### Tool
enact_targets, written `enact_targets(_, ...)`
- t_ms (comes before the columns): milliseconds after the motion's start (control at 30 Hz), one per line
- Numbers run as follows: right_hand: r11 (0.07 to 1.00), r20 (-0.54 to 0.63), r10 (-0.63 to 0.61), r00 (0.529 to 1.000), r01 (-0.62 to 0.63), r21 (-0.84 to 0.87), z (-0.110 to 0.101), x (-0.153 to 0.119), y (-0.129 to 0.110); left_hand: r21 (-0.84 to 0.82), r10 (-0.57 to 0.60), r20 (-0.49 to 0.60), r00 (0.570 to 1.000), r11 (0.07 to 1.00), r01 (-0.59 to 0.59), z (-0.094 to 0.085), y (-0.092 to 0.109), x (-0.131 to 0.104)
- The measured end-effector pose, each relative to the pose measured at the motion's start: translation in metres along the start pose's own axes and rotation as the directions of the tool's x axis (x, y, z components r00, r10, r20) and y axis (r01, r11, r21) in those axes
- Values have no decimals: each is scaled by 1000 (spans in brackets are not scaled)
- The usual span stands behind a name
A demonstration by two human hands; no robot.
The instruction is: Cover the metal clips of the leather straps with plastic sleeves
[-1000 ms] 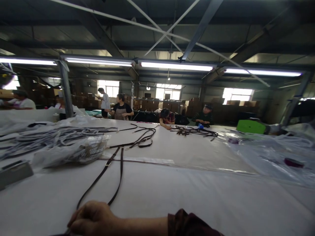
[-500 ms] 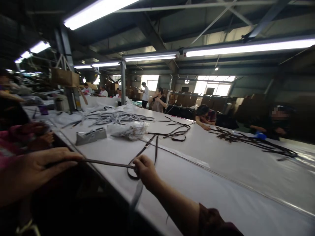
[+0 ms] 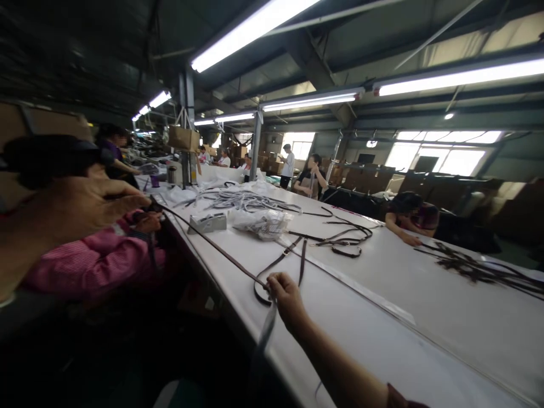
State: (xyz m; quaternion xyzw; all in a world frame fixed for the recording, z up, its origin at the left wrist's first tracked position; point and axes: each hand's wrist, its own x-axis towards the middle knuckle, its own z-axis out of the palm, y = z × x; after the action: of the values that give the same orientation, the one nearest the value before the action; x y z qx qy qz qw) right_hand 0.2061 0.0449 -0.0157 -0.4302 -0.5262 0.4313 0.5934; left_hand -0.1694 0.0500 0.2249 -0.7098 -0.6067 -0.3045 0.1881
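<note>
A thin dark brown strap [image 3: 212, 243] stretches slantwise between my two hands, over the near edge of the white table [image 3: 340, 306]. At the left, my left hand [image 3: 80, 209] is raised and pinches one end between thumb and fingers. My right hand [image 3: 285, 294] pinches the strap lower down, just above the tabletop. A pale grey strip [image 3: 267, 328] hangs below my right hand past the edge; whether it joins the strap I cannot tell. Just behind that hand lies a dark strap with a small buckle [image 3: 287, 251], curved in a loop.
On the table are a grey box-like object [image 3: 207, 223], a clear plastic bag [image 3: 261, 224], a heap of pale straps [image 3: 242, 199] and more dark straps [image 3: 348, 232]. A co-worker in a pink sleeve [image 3: 102, 263] sits close at left. Another person [image 3: 412, 218] leans over the far side.
The view has swung left. My hands are farther apart, with a longer length of strap stretched between them; my left hand is higher. The pink-sleeved co-worker shows more fully.
</note>
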Motion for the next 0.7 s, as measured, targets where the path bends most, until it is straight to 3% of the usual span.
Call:
enact_targets(67, 986, 51, -156, 986, 158, -52, 7, 9, -15, -90, 72, -30, 997, 993, -75, -5, 18, 0)
enact_targets(200, 932, 201, -347, 916, 361, -36, 33, 33, -74, -319, 273, 103, 956, 920, -228, -12, 63, 7)
enact_targets(333, 910, 248, -415, 875, 401, 107, 62, 47, -134, -390, 511, 172, 842, 820, -418, -9, 106, 14)
enact_targets(433, 915, 285, -400, 871, 360, 185, 75, 47, -158, -394, 611, 147, 778, 758, -521, 1, 123, 15)
enact_targets(500, 919, 308, -384, 870, 326, 223, 76, 46, -163, -438, 617, 121, 777, 736, -516, 9, 125, 13)
enact_targets(700, 914, 259, -396, 881, 353, 198, 63, 49, -152, -470, 479, 159, 863, 806, -360, 19, 116, 5)
